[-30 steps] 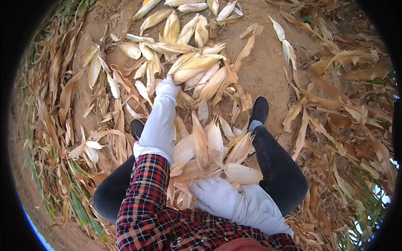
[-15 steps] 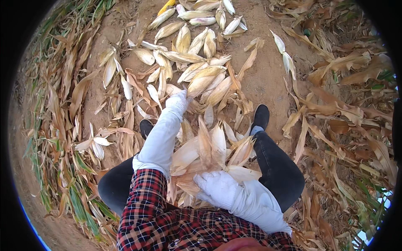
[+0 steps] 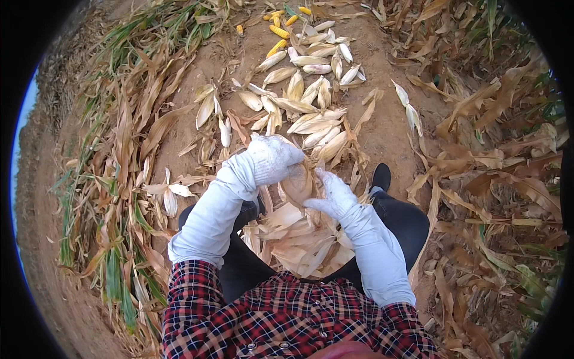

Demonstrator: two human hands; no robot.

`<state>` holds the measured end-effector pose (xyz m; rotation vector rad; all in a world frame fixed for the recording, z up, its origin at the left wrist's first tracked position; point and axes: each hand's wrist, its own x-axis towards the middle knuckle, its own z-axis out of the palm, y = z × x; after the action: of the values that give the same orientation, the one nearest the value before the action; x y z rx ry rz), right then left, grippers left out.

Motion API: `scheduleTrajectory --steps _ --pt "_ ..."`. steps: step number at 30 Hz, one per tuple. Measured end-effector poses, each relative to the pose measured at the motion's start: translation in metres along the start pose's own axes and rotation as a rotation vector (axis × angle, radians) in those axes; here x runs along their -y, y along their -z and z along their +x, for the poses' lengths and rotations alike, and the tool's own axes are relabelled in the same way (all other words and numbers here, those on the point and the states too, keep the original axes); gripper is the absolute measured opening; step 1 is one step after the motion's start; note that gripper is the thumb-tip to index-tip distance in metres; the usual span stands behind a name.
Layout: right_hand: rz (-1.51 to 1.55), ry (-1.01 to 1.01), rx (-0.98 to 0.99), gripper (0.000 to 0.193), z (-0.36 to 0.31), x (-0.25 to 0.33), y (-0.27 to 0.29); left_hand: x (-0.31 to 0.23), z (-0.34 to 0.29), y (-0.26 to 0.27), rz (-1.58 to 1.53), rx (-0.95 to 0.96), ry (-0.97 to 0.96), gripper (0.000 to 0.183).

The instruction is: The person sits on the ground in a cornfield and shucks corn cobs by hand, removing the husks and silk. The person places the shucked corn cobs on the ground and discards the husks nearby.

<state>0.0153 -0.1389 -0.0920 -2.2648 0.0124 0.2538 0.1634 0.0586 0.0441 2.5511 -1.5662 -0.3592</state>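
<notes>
A husk-covered ear of corn (image 3: 297, 188) with dry tan leaves is held between my hands, above the ground in front of me. My left hand (image 3: 274, 158), in a white glove, is closed round its upper end. My right hand (image 3: 335, 196), also gloved, is at its right side, thumb and fingers apart with the husk between them. The glove hides part of the ear. Below my hands, a heap of loose pale husks (image 3: 293, 239) lies between my legs.
Beyond my hands lies a pile of unhusked ears (image 3: 299, 90). Several bare yellow cobs (image 3: 279, 32) rest past it. Dry corn stalks and leaves line the left (image 3: 119, 143) and right (image 3: 496, 167) sides. My shoe (image 3: 381, 177) stands right of the heap.
My left hand has drawn an ear back from the pile's near edge. My right hand has risen from the husk heap to meet it. The view has tilted, showing more cobs at the far end.
</notes>
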Motion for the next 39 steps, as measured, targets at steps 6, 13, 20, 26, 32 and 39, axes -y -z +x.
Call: scheduleTrajectory --steps 6,13,20,26,32,39 --pt "0.698 -0.114 0.177 0.102 -0.012 0.016 -0.045 -0.007 -0.047 -0.057 -0.867 -0.706 0.459 0.023" --pt "1.615 -0.397 0.014 0.059 -0.018 0.027 -0.057 -0.02 -0.071 -0.134 -1.765 -1.026 0.726 0.027" --pt "1.818 -0.253 -0.109 0.049 -0.021 0.077 -0.07 -0.053 -0.084 -0.115 -1.165 -0.673 0.624 0.046" --pt "1.708 -0.139 -0.026 0.051 -0.035 0.083 -0.09 -0.053 -0.09 -0.13 -1.115 -0.798 0.653 0.054" --pt "1.735 -0.206 -0.053 0.06 -0.048 0.079 -0.085 -0.075 -0.09 -0.128 -1.052 -0.794 0.765 0.042" --pt "1.64 -0.06 -0.198 0.063 -0.033 0.041 -0.078 -0.081 -0.078 -0.135 -1.082 -0.864 0.694 0.037"
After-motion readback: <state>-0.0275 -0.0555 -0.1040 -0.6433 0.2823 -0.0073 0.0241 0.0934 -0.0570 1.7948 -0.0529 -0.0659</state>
